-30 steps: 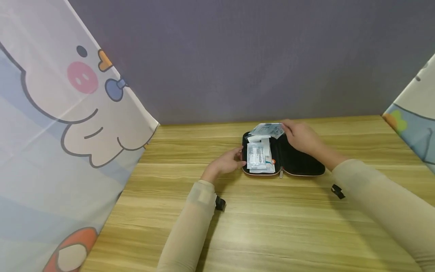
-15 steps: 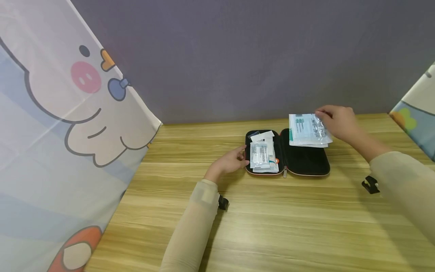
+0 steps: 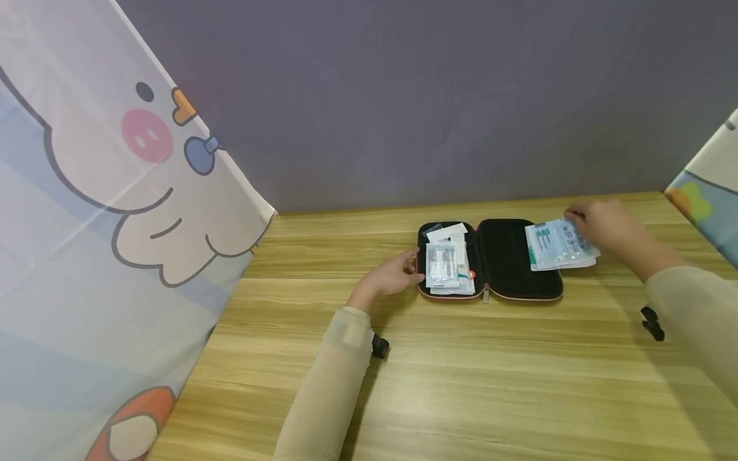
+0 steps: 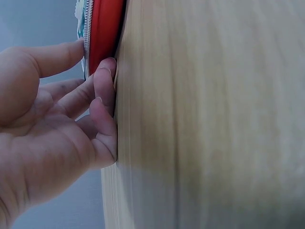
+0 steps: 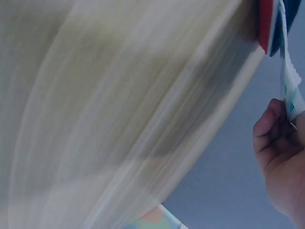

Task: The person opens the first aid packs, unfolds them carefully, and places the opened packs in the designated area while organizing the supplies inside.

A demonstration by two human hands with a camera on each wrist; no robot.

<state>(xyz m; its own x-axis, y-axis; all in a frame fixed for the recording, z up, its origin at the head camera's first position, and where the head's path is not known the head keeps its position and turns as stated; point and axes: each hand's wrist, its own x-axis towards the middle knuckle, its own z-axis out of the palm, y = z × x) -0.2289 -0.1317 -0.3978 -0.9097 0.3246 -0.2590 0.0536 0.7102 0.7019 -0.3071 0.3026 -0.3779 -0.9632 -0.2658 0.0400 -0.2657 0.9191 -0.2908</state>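
A black-lined zip case (image 3: 513,262) with a red outer shell lies unfolded on the table. Its left half holds several white and clear packets (image 3: 442,262). At that half's outer edge, my left hand (image 3: 389,275) holds the case, thumb on the zipper rim and other fingers curled low against the side; the red shell (image 4: 106,31) shows in the left wrist view. My right hand (image 3: 605,224) pinches the upper right corner of a white and green flat packet (image 3: 556,246), which hangs over the case's right half and beyond its edge. Another layer shows beneath this packet.
The wood-grain table (image 3: 473,371) meets a grey wall (image 3: 403,109) at the back. A cartoon-print cloth (image 3: 75,269) hangs along the left, with another (image 3: 712,186) at the right. A metal zipper pull (image 3: 486,294) sits at the case's front fold.
My right hand has lifted the flat packet out of the case's left half, carried it right and lowered it somewhat. My left hand stays at the case's left edge.
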